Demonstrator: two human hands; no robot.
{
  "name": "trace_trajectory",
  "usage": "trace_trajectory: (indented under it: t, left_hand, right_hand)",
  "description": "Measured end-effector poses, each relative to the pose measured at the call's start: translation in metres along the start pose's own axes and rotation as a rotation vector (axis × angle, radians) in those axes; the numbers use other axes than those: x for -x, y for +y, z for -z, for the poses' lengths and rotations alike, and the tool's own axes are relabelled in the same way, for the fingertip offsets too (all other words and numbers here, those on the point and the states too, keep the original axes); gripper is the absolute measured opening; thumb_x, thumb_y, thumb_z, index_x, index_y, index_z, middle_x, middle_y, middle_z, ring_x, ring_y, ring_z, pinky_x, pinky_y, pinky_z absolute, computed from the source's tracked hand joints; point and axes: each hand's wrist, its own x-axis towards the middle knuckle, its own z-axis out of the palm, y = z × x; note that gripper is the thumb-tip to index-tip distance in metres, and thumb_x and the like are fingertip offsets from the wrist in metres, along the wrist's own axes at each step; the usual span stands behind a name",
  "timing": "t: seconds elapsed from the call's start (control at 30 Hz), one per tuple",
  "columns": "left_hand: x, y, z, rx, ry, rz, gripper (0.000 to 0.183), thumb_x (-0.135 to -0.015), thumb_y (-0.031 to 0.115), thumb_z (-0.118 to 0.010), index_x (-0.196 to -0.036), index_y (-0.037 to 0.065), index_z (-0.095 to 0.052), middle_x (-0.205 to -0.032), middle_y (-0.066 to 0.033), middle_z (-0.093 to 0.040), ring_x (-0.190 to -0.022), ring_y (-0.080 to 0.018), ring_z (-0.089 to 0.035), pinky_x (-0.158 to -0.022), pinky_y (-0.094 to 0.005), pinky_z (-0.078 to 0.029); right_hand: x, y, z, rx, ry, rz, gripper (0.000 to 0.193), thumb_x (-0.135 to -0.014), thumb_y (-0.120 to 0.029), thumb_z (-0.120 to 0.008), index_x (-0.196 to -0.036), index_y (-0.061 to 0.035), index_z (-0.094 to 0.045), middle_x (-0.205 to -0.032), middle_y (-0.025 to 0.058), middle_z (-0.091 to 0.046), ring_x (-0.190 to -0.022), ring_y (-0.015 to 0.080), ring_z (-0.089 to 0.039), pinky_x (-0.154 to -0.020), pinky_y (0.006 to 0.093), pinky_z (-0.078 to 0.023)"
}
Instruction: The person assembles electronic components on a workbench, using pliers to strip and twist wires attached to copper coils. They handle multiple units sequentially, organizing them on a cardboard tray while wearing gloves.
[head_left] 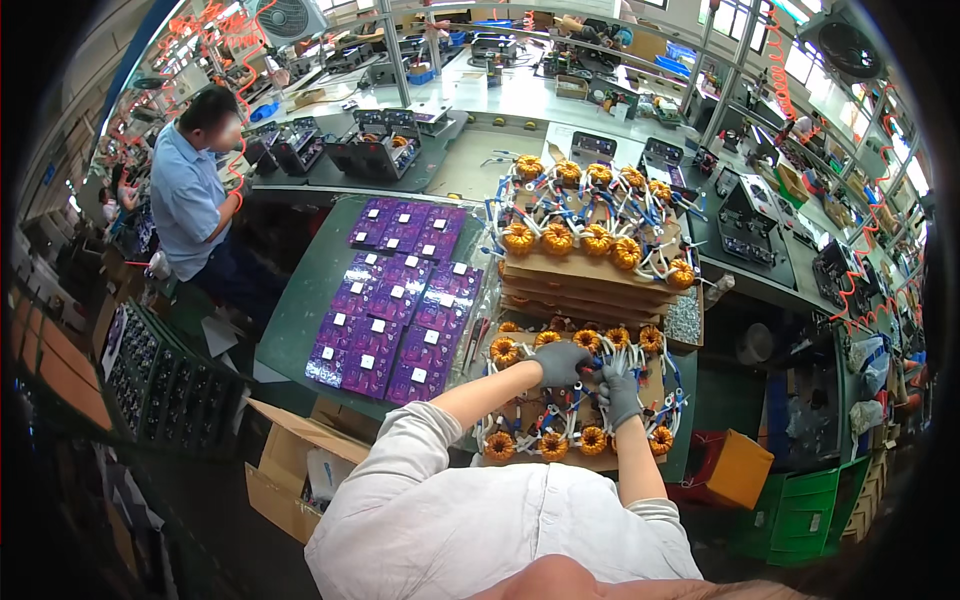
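Note:
My left hand point(562, 364), in a grey glove, is curled with its fingertips among the wires in the middle of a cardboard sheet point(522, 412). Close beside it, my right hand point(621, 390), gloved too, bends its fingers in toward the same spot. What either hand grips is too small and covered to name. Around them lie copper-wound ring coils with blue, white and red leads; one coil point(504, 350) sits left of my left hand, another coil point(592, 440) below the hands. Beyond stands a stack of cardboard layers point(590, 285) bearing more such coils point(557, 239).
Purple circuit boards point(398, 305) with white labels cover the green table's left side. An open cardboard box point(290, 470) stands lower left, an orange bin point(738, 468) and a green crate point(808, 510) lower right. A person in a blue shirt point(185, 195) stands at the left.

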Motion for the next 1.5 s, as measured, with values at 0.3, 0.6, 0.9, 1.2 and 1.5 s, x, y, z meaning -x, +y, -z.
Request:
trace_trajectory:
  t: [0.3, 0.6, 0.9, 1.2, 1.5]
  left_hand:
    - [0.013, -0.009, -0.032, -0.200, 0.403, -0.211, 0.036, -0.081, 0.023, -0.060, -0.117, 0.016, -0.056, -0.089, -0.0119, -0.060, -0.083, -0.0297, -0.059, -0.072, -0.0413, -0.048]
    - [0.010, -0.006, -0.020, 0.314, 0.327, 0.187, 0.043, -0.082, 0.028, -0.060, -0.120, 0.008, -0.055, -0.112, -0.0141, -0.061, -0.103, -0.0276, -0.058, -0.089, -0.0349, -0.045]
    - [0.000, -0.011, -0.016, 0.436, 0.322, 0.283, 0.046, -0.075, 0.035, -0.064, -0.110, 0.005, -0.062, -0.107, -0.0145, -0.064, -0.100, -0.0279, -0.060, -0.088, -0.0343, -0.046]
    - [0.006, -0.004, -0.018, 0.318, 0.359, 0.282, 0.046, -0.075, 0.036, -0.065, -0.111, 0.008, -0.061, -0.109, -0.0133, -0.063, -0.100, -0.0284, -0.060, -0.087, -0.0355, -0.046]
    - [0.002, -0.010, -0.031, 0.373, 0.435, 0.267, 0.050, -0.074, 0.034, -0.066, -0.117, 0.010, -0.059, -0.108, -0.0116, -0.064, -0.099, -0.0271, -0.061, -0.087, -0.0340, -0.047]
  right_hand:
    - [-0.009, 0.002, 0.006, -0.071, 0.016, -0.068, 0.017, -0.088, -0.017, -0.056, -0.077, -0.0039, -0.055, -0.056, -0.0020, -0.041, -0.041, 0.0064, -0.031, -0.035, 0.0222, -0.023]
    - [-0.004, 0.007, 0.006, 0.011, -0.034, 0.049, 0.026, -0.089, -0.026, -0.058, -0.082, -0.0011, -0.060, -0.053, -0.0023, -0.042, -0.039, 0.0056, -0.031, -0.034, 0.0215, -0.023]
    - [-0.007, 0.007, -0.005, 0.050, 0.038, 0.345, 0.011, -0.082, -0.014, -0.068, -0.090, -0.0070, -0.064, -0.072, -0.0017, -0.060, -0.054, 0.0043, -0.049, -0.047, 0.0191, -0.038]
    - [-0.013, -0.008, -0.005, 0.590, 0.039, 0.477, 0.023, -0.078, -0.014, -0.069, -0.095, 0.0013, -0.066, -0.081, 0.0016, -0.064, -0.071, 0.0091, -0.056, -0.066, 0.0259, -0.045]
    - [-0.046, 0.019, 0.029, 0.420, 0.027, 0.328, 0.022, -0.075, -0.012, -0.071, -0.092, 0.0019, -0.068, -0.082, 0.0066, -0.067, -0.072, 0.0125, -0.060, -0.066, 0.0274, -0.047]
